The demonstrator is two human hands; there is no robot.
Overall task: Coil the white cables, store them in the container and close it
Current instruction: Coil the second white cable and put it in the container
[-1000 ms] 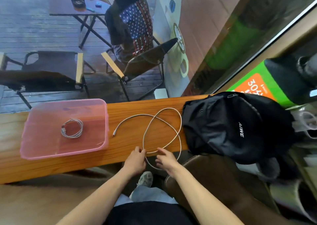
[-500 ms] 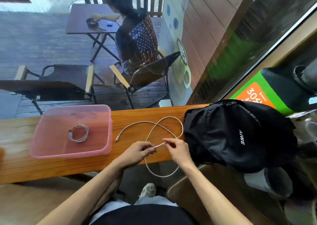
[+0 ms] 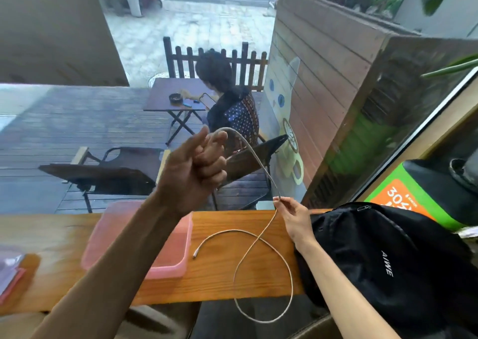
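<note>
My left hand [image 3: 199, 162] is raised high above the counter, fist closed around one end of a white cable [image 3: 261, 237]. The cable arcs from that fist down to my right hand [image 3: 292, 214], which pinches it between thumb and fingers just above the counter's far edge. Below the pinch the cable crosses itself in a loose loop that hangs over the near edge, and its plug end lies on the wood beside the pink container [image 3: 178, 256]. My left forearm hides most of the container and whatever is inside it.
A black backpack [image 3: 388, 256] fills the right end of the wooden counter [image 3: 227, 284]. A pink lid or flat sheet [image 3: 10, 274] lies at the far left. Beyond the glass, a person sits at a terrace table among folding chairs.
My left hand rose from counter level to well above it, pulling the cable end up. My right hand slid right along the cable. The view tilted upward.
</note>
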